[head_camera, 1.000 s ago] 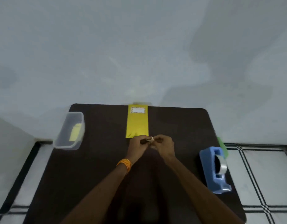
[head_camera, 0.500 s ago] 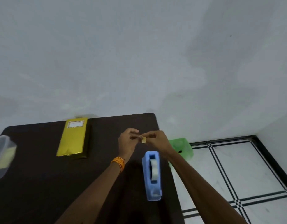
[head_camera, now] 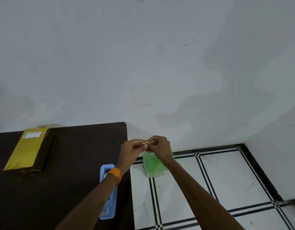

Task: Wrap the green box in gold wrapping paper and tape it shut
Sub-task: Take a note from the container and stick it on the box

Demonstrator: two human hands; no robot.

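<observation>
The box wrapped in gold paper (head_camera: pixel 28 151) lies on the dark table (head_camera: pixel 73 163) at the far left, a white label at its far end. My left hand (head_camera: pixel 131 151) and my right hand (head_camera: pixel 160 148) meet in the air past the table's right edge. Between their fingertips they pinch a small pale scrap (head_camera: pixel 147 143), too small to identify. The blue tape dispenser (head_camera: pixel 107 205) stands at the table's right edge, partly hidden by my left forearm.
A green plastic bag (head_camera: pixel 152 165) sits on the white tiled floor below my hands, against the wall. The wall rises directly behind the table. An orange bangle (head_camera: pixel 115 174) circles my left wrist.
The view has swung to the right, so the gold box now sits far left. Both hands moved together with the scrap from over the table to beyond its right edge, above the green bag.
</observation>
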